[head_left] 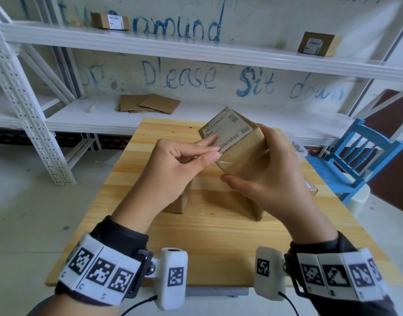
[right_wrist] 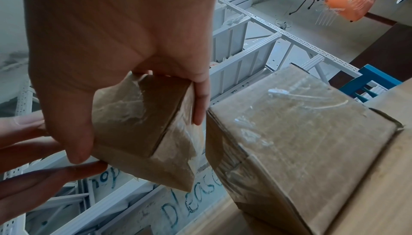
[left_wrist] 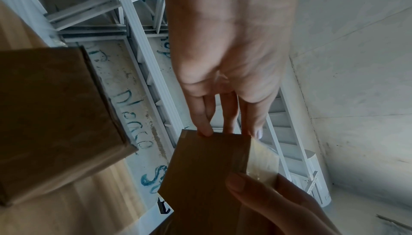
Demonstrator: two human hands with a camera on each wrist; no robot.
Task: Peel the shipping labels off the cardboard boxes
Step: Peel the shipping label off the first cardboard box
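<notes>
Light wooden table [head_left: 218, 236], two cardboard boxes [head_left: 253, 208] resting on it, well apart

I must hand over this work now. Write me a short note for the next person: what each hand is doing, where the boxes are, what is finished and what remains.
Right hand grips the small box, held up over the wooden table.
Left hand pinches the near edge of that box's label; the label is otherwise still flat on the box.
Two more boxes stand on the table, mostly hidden behind the hands: a taped one on the right and one on the left.
The upper shelf holds two labelled boxes, left and right.
Done: no label visibly removed.
Left: peel this label, then the others.
</notes>
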